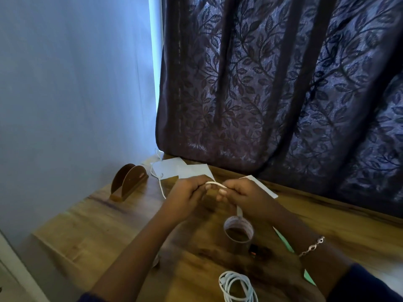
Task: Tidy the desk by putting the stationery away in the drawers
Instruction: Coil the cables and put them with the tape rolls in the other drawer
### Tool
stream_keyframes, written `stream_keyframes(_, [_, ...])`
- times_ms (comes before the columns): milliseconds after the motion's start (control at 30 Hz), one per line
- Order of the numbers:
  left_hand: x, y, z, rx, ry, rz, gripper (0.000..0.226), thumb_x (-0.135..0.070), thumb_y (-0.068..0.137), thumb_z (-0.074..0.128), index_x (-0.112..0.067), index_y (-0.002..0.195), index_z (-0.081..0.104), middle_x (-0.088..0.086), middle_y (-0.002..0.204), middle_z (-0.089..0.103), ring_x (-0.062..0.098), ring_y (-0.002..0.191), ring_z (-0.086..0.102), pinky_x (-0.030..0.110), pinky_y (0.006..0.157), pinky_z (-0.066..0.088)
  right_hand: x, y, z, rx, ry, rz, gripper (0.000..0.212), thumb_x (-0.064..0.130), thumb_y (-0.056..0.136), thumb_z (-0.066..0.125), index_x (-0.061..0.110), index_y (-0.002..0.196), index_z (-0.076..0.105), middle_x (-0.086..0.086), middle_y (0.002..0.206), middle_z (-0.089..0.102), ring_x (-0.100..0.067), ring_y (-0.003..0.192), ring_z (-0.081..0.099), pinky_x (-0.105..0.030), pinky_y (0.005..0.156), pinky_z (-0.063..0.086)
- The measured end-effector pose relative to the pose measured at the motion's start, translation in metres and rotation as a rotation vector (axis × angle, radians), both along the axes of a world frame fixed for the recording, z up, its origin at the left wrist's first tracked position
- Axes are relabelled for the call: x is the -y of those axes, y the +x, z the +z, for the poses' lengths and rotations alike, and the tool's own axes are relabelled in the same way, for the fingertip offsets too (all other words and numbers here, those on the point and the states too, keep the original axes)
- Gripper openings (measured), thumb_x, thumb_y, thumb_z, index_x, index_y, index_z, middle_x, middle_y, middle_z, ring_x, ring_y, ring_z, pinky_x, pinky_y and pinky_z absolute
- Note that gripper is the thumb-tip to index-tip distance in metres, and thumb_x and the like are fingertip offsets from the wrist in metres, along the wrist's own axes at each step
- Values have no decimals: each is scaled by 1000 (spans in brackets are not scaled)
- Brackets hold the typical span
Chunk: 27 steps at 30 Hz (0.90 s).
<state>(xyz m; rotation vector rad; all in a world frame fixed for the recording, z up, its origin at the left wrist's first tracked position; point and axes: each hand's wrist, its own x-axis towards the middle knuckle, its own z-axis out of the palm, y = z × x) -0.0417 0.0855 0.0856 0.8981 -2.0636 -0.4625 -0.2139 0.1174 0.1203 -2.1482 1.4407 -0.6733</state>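
Note:
Above the wooden desk (91,225), my left hand (187,192) and my right hand (242,192) are held close together and both pinch a white cord (212,183) that arcs between their fingertips. The cord's loose end trails left across the desk toward the back corner, and another stretch hangs down under my right hand. A brown tape roll (238,234) stands upright just below my hands. A coiled white cable (237,287) lies at the near edge. White paper sheets (185,170) lie at the back, behind my hands.
A brown arched letter holder (128,182) stands at the desk's left rear. A green strip (285,245) lies under my right forearm, and a small dark object (254,251) sits beside the tape roll. A dark leaf-pattern curtain (283,83) hangs behind the desk, with a wall on the left.

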Motion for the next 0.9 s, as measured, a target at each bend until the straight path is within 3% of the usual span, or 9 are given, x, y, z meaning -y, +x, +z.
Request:
stream_keyframes(167, [13, -8, 4, 26, -41, 58, 25, -12, 96, 43, -4, 108, 64, 12, 97, 68, 8, 80, 53, 4, 72, 37, -11, 8, 0, 1109, 685, 40, 38, 33, 93, 39, 13, 63, 52, 6, 40, 32, -6, 32, 31, -19, 42, 38])
stream_keyframes(300, [19, -11, -1, -48, -4, 74, 20, -11, 97, 41, -19, 101, 58, -1, 79, 61, 3, 67, 54, 10, 63, 42, -11, 22, 14, 1907, 414, 141, 28, 31, 76, 59, 10, 58, 59, 4, 42, 46, -9, 40, 53, -25, 55, 56])
stream_keyframes(333, [20, -11, -1, -43, 9, 89, 20, -9, 97, 41, -20, 100, 57, -3, 78, 60, 3, 67, 54, 10, 62, 42, -11, 23, 22, 1998, 322, 172, 30, 30, 38, 75, 10, 57, 63, 0, 51, 58, -13, 53, 65, -31, 61, 59])
stream_keyframes(400, [21, -13, -1, -2, 19, 112, 20, -10, 97, 41, -21, 97, 57, -6, 81, 59, 3, 69, 54, 6, 63, 41, -7, 17, 37, 2054, 143, 207, 42, 32, 88, 44, 14, 60, 68, -4, 84, 73, -17, 85, 71, -37, 80, 57])
stream_keyframes(567, [22, -26, 22, 178, -97, 126, 27, -11, 96, 43, -15, 118, 58, 4, 117, 62, 17, 105, 57, 16, 88, 43, 7, 1, 55, 1652, -295, -133, 27, 16, 98, 39, 14, 80, 58, 2, 140, 47, -11, 124, 47, -25, 103, 41])
stream_keyframes(667, [21, -33, 44, 250, -175, 112, 24, -5, 94, 43, -2, 113, 58, 15, 118, 59, 28, 105, 53, 26, 87, 40, 11, -3, 37, 757, -655, -324, 21, 10, 96, 44, 10, 89, 64, 6, 141, 38, -14, 134, 36, -13, 97, 42])
stream_keyframes(733, [21, -35, 61, 343, -338, 144, 20, 0, 89, 49, 0, 107, 60, 16, 110, 60, 30, 103, 54, 29, 85, 39, 14, -10, 30, 138, -867, -370, 21, 3, 90, 48, 3, 100, 67, -12, 131, 53, -28, 124, 49, -33, 101, 46])
stream_keyframes(800, [23, -31, 74, 442, -544, 142, 24, -1, 71, 73, -8, 93, 65, 9, 94, 66, 27, 87, 62, 33, 75, 48, 5, -8, 37, -233, -739, -432, 20, 5, 92, 47, 2, 104, 63, -17, 115, 62, -30, 116, 54, -35, 97, 46])
stream_keyframes(900, [34, -29, 83, 536, -713, 127, 48, -16, 34, 93, -19, 71, 62, -1, 70, 65, 14, 59, 61, 23, 52, 50, 0, -11, 36, -200, -489, -376, 19, 18, 99, 36, 11, 102, 54, -7, 101, 60, -15, 89, 55, -21, 70, 36])
